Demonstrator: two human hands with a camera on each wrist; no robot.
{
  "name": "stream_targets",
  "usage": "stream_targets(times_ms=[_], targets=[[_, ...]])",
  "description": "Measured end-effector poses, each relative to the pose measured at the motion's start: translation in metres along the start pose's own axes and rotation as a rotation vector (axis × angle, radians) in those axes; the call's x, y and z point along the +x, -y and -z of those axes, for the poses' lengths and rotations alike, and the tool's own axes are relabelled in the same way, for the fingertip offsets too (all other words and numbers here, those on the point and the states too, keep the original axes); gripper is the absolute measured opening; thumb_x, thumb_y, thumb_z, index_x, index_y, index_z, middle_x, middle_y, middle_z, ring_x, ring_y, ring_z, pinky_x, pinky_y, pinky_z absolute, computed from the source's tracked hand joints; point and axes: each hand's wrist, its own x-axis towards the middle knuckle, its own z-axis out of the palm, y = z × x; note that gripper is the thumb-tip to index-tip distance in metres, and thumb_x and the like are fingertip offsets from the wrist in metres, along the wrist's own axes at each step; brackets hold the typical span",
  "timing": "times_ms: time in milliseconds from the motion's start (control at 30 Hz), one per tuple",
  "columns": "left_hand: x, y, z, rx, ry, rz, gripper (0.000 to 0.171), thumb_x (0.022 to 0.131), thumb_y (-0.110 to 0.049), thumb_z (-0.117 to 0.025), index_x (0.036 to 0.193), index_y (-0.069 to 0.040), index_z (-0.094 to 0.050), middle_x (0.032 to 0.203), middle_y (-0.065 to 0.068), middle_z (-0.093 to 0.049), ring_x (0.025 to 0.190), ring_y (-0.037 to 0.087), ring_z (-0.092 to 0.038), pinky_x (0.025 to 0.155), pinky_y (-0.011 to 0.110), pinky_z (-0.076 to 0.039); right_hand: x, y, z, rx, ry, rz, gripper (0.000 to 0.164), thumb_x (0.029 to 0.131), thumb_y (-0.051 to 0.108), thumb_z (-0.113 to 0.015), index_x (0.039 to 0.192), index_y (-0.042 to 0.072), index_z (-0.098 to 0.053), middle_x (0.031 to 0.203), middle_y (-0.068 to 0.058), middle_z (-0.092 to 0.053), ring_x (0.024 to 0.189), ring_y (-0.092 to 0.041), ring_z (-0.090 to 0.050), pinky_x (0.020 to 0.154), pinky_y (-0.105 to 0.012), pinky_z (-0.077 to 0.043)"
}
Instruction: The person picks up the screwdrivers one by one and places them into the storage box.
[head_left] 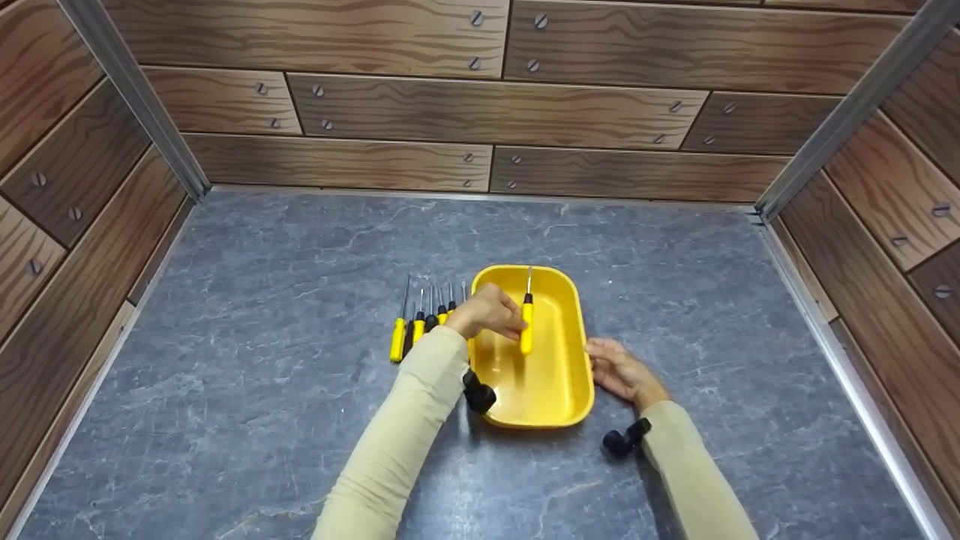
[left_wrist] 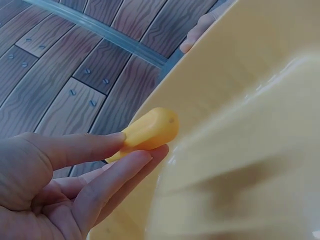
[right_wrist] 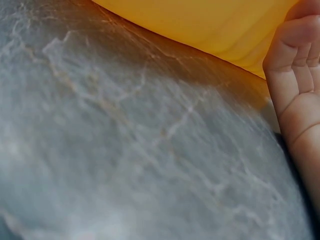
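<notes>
My left hand (head_left: 487,309) pinches the yellow handle of a screwdriver (head_left: 528,324) between thumb and fingertips, above a yellow plastic tray (head_left: 551,382). Its metal shaft points toward the back of the table. In the left wrist view the butt of the screwdriver handle (left_wrist: 160,127) faces the camera, and its shadow falls on the tray floor. On the other side, my right hand (head_left: 619,369) rests against the outside of the tray's right wall, its fingers relaxed at the rim. The right wrist view shows the palm of that hand (right_wrist: 305,95) beside the tray wall.
Left of the tray, several screwdrivers with yellow or black handles (head_left: 397,341) lie side by side, shafts pointing back; my left forearm partly covers them. Wood-patterned panels (head_left: 495,112) with metal edging surround the grey marbled tabletop (head_left: 262,360) at the back and sides.
</notes>
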Motion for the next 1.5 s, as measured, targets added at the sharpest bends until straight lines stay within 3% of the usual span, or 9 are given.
stream_targets(times_ms=[100,200,400,733,800,900,1067,1300,1500], targets=[[0.003,0.0,-0.001,0.005,0.011,0.007,0.019,0.083,0.006,-0.067,0.1,0.013,-0.066,0.1,0.025,-0.071,0.074,0.023,-0.075,0.071,0.026,-0.063,0.0,0.0,-0.001,0.001,0.009,0.003,0.054,0.102,-0.002,-0.017,0.092,0.009,-0.069,0.088,0.001,-0.074,0.081,-0.009,-0.069,0.076,-0.022,-0.058],[0.005,0.001,-0.002,0.012,0.015,0.01,0.023,0.083,0.006,-0.067,0.103,0.015,-0.066,0.113,0.031,-0.067,0.078,0.024,-0.075,0.071,0.026,-0.063,-0.001,0.001,-0.002,0.002,0.012,0.008,0.05,0.102,-0.001,-0.02,0.092,0.008,-0.069,0.088,0.001,-0.074,0.08,-0.009,-0.069,0.075,-0.021,-0.058],[0.009,-0.001,-0.007,0.038,0.027,0.031,0.024,0.082,0.005,-0.068,0.104,0.015,-0.066,0.113,0.03,-0.067,0.055,0.008,-0.066,0.072,0.026,-0.063,-0.002,0.001,-0.001,0.0,-0.006,0.005,0.047,0.103,0.0,-0.023,0.092,0.008,-0.068,0.088,0.0,-0.073,0.081,-0.01,-0.068,0.076,-0.022,-0.058],[0.017,0.002,-0.018,0.082,-0.039,0.057,0.023,0.078,0.003,-0.073,0.099,0.013,-0.068,0.107,0.025,-0.071,0.048,0.006,-0.06,0.079,0.032,-0.062,-0.001,-0.001,0.0,-0.011,0.003,0.004,0.054,0.103,-0.002,-0.017,0.09,0.009,-0.068,0.086,0.001,-0.073,0.08,-0.009,-0.068,0.073,-0.021,-0.057],[0.019,0.002,-0.021,0.09,-0.054,0.066,0.023,0.078,0.002,-0.073,0.098,0.012,-0.068,0.103,0.024,-0.072,0.046,0.006,-0.059,0.08,0.032,-0.062,-0.001,-0.001,0.0,-0.014,0.0,0.008,0.052,0.103,-0.001,-0.019,0.09,0.009,-0.068,0.086,0.001,-0.073,0.08,-0.009,-0.068,0.073,-0.021,-0.057],[0.02,0.002,-0.025,0.117,-0.077,0.09,0.018,0.079,0.001,-0.073,0.093,0.01,-0.068,0.08,0.017,-0.073,0.044,0.007,-0.057,0.082,0.034,-0.061,-0.001,-0.001,0.0,-0.016,-0.007,0.011,0.051,0.103,-0.001,-0.02,0.091,0.009,-0.068,0.086,0.001,-0.073,0.08,-0.01,-0.068,0.073,-0.021,-0.057],[0.023,0.0,-0.031,0.194,-0.097,0.147,0.012,0.079,-0.002,-0.074,0.085,0.006,-0.067,0.048,0.001,-0.058,0.042,0.007,-0.056,0.084,0.034,-0.061,-0.001,0.001,-0.002,0.003,0.012,0.007,0.052,0.102,-0.001,-0.018,0.093,0.008,-0.068,0.088,0.001,-0.073,0.081,-0.009,-0.068,0.075,-0.022,-0.058],[0.028,-0.001,-0.038,0.225,-0.093,0.162,0.018,0.077,-0.001,-0.075,0.091,0.009,-0.07,0.049,0.005,-0.063,0.047,0.011,-0.06,0.085,0.035,-0.061,-0.001,0.001,-0.001,0.014,0.025,0.002,0.052,0.103,-0.001,-0.017,0.095,0.008,-0.068,0.09,0.0,-0.074,0.082,-0.01,-0.069,0.076,-0.022,-0.059],[0.03,-0.001,-0.041,0.227,-0.068,0.17,0.01,0.08,-0.002,-0.074,0.082,0.004,-0.067,0.045,0.002,-0.056,0.045,0.009,-0.057,0.088,0.035,-0.061,-0.001,0.0,-0.001,0.004,0.008,0.0,0.05,0.103,-0.001,-0.02,0.092,0.009,-0.068,0.087,0.001,-0.073,0.081,-0.009,-0.068,0.075,-0.021,-0.058]])
